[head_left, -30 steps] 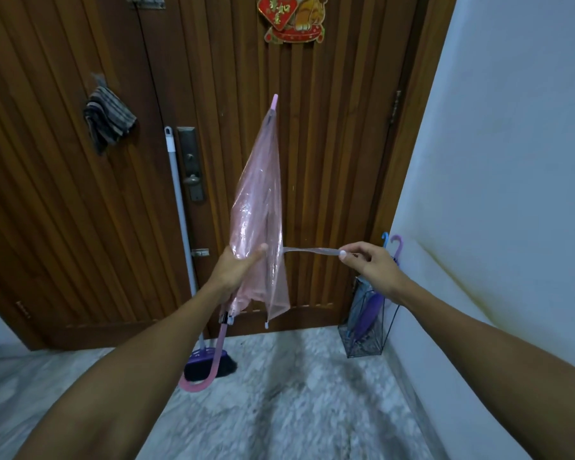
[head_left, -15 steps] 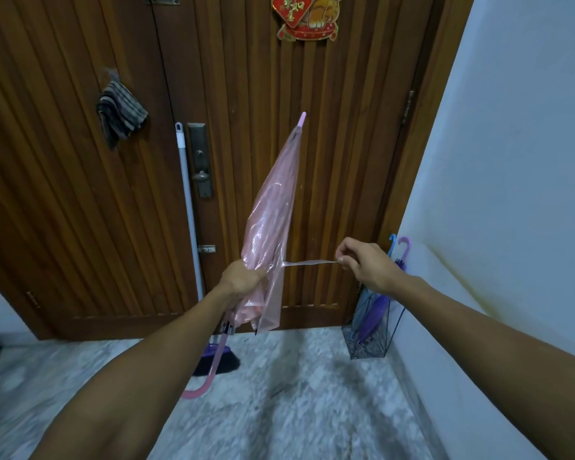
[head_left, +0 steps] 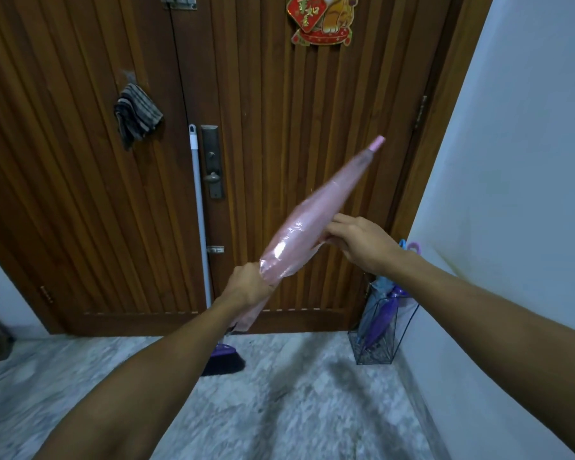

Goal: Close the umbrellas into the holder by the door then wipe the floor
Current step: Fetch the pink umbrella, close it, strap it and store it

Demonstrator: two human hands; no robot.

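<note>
The pink umbrella (head_left: 312, 227) lies on a slant, tip up toward the door's right side, its lower end gripped in the left hand (head_left: 246, 287) with fingers wrapped tight, while the right hand (head_left: 359, 244) pinches the rolled canopy at mid-length. The wire holder (head_left: 379, 333) stands in the corner below the right hand, already holding a purple umbrella (head_left: 382, 317), with open floor (head_left: 279, 410) before it.

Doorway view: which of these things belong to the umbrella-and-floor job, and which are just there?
Job:
pink umbrella, held by left hand and right hand
holder with umbrellas
floor
hanging cloth, possibly for wiping

Just there:
broom
door decoration
door handle
</note>
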